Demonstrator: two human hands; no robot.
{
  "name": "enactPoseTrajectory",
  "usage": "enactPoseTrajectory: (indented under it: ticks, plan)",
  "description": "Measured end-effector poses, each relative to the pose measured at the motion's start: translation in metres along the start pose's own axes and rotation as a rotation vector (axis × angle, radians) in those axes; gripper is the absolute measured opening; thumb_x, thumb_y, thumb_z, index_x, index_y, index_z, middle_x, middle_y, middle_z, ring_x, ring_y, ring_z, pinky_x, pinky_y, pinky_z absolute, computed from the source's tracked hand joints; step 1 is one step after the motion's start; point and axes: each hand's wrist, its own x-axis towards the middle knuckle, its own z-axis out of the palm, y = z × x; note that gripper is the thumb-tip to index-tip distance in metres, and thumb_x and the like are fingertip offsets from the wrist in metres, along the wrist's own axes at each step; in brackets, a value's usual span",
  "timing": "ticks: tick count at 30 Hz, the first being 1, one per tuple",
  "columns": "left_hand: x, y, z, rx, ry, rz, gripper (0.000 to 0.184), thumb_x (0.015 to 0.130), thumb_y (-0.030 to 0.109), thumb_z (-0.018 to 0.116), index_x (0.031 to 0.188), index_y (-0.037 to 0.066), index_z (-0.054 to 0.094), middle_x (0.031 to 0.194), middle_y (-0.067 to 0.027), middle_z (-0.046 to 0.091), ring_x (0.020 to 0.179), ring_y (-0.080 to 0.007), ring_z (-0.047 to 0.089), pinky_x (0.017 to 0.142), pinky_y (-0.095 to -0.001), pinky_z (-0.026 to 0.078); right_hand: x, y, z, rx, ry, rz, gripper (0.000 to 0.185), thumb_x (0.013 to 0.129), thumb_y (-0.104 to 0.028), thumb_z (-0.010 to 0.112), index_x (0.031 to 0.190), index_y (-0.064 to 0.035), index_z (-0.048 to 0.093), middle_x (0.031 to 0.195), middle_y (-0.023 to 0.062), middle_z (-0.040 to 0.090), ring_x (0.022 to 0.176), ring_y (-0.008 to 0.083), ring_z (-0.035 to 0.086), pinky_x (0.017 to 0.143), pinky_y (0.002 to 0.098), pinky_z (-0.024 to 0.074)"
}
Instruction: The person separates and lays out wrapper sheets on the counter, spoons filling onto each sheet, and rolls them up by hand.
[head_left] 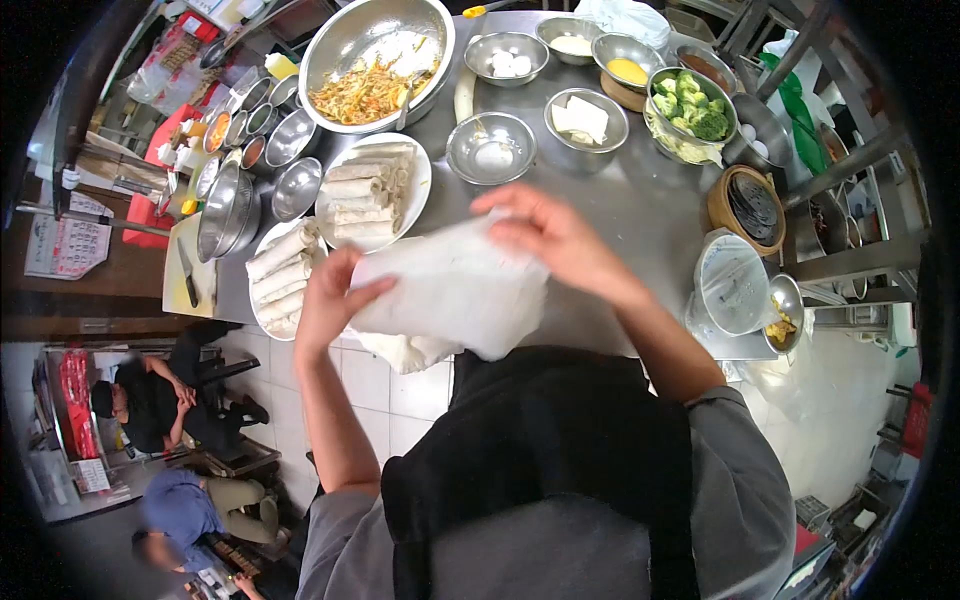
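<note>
A thin white wrapper sheet (450, 285) is stretched between my hands over the table's front edge. My left hand (335, 295) pinches its left side, and my right hand (535, 235) grips its upper right corner. Below the sheet hangs a bunched pale cloth or stack of sheets (405, 352), partly hidden. Rolled wrappers (285, 275) lie on an oval plate beside my left hand. More rolls (365, 190) fill a white plate (422, 165) just beyond it.
A large steel bowl (440, 50) holds shredded filling (365, 92). Farther back are bowls with eggs (510, 64), white slabs (580, 120) and broccoli (690, 105). A knife (188, 275) lies on a board at left. Two people (150, 400) are seated at lower left.
</note>
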Motion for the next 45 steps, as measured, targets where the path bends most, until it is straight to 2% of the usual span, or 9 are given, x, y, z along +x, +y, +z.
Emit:
enactPoseTrajectory:
  ticks: [6,9,12,18,23,26,29,30,45]
  plan:
    - [0.057,0.044,0.079,0.055,0.255,0.446,0.014,0.081,-0.003,0.075,0.090,0.002,0.065,0.096,-0.0053,0.071,0.091,-0.0137,0.066,0.083,-0.0279,0.052,-0.032,-0.082,-0.061,-0.375,0.248,-0.280,0.040,0.092,-0.005,0.068,0.131,-0.0071,0.062,0.094,-0.0002,0.062,0.090,0.0097,0.059,0.087,0.0293,0.0490]
    - [0.063,0.027,0.112,-0.018,0.171,0.677,0.021,0.070,-0.008,0.069,0.086,0.004,0.063,0.106,-0.0098,0.074,0.110,-0.0291,0.068,0.101,-0.0429,0.047,-0.065,-0.084,-0.070,-0.571,0.259,-0.183,0.036,0.089,-0.003,0.068,0.125,-0.0055,0.066,0.094,-0.0010,0.061,0.090,0.0090,0.058,0.084,0.0291,0.0487]
    - [0.055,-0.027,0.151,0.313,0.159,0.756,0.021,0.070,-0.006,0.069,0.082,0.009,0.061,0.107,-0.0044,0.073,0.115,-0.0273,0.064,0.107,-0.0491,0.043,-0.092,-0.033,-0.073,-0.779,0.219,-0.101,0.038,0.080,0.002,0.067,0.115,-0.0096,0.070,0.089,0.0049,0.058,0.085,0.0206,0.060,0.080,0.0340,0.0497]
    - [0.016,-0.122,0.200,0.506,-0.149,0.722,0.021,0.071,0.001,0.072,0.088,0.010,0.063,0.120,-0.0041,0.066,0.123,-0.0248,0.058,0.108,-0.0473,0.043,-0.156,0.116,-0.059,-0.892,0.155,0.051,0.028,0.078,-0.003,0.069,0.103,-0.0148,0.074,0.096,0.0041,0.060,0.100,0.0252,0.058,0.087,0.0417,0.0440]
    - [0.010,-0.118,0.196,0.431,-0.181,0.706,0.022,0.080,0.009,0.074,0.102,0.009,0.068,0.115,-0.0083,0.068,0.117,-0.0273,0.061,0.101,-0.0456,0.045,-0.166,0.109,-0.054,-0.978,0.182,0.012,0.019,0.081,-0.008,0.070,0.098,-0.0141,0.074,0.099,0.0038,0.065,0.098,0.0251,0.060,0.086,0.0418,0.0460]
    - [0.020,-0.128,0.200,0.297,-0.083,0.479,0.015,0.087,0.015,0.073,0.098,0.007,0.067,0.101,-0.0111,0.071,0.100,-0.0312,0.067,0.087,-0.0441,0.051,-0.151,0.126,-0.080,-0.784,0.203,0.053,0.018,0.085,-0.010,0.069,0.103,-0.0118,0.073,0.093,0.0080,0.069,0.084,0.0274,0.065,0.077,0.0398,0.0507]
    - [0.037,-0.113,0.217,0.141,0.196,0.115,0.022,0.091,0.021,0.073,0.105,0.006,0.065,0.082,-0.0143,0.071,0.077,-0.0356,0.068,0.071,-0.0434,0.053,-0.119,0.127,-0.072,-0.600,0.640,0.069,0.016,0.091,-0.014,0.067,0.105,-0.0095,0.071,0.088,0.0122,0.070,0.075,0.0302,0.067,0.070,0.0392,0.0530]
    - [0.044,-0.113,0.218,0.195,0.245,0.159,0.031,0.092,0.023,0.073,0.115,0.007,0.061,0.075,-0.0150,0.069,0.065,-0.0363,0.066,0.062,-0.0431,0.052,-0.118,0.132,-0.072,-0.688,0.632,0.093,0.016,0.092,-0.014,0.066,0.107,-0.0097,0.069,0.091,0.0121,0.071,0.077,0.0301,0.068,0.071,0.0393,0.0532]
    - [0.046,-0.136,0.217,0.338,0.245,0.350,0.038,0.087,0.020,0.074,0.121,0.011,0.061,0.094,-0.0126,0.064,0.083,-0.0351,0.064,0.076,-0.0463,0.050,-0.118,0.154,-0.058,-1.042,0.562,0.112,0.011,0.095,-0.022,0.062,0.104,-0.0160,0.062,0.104,0.0081,0.060,0.085,0.0336,0.066,0.072,0.0448,0.0544]
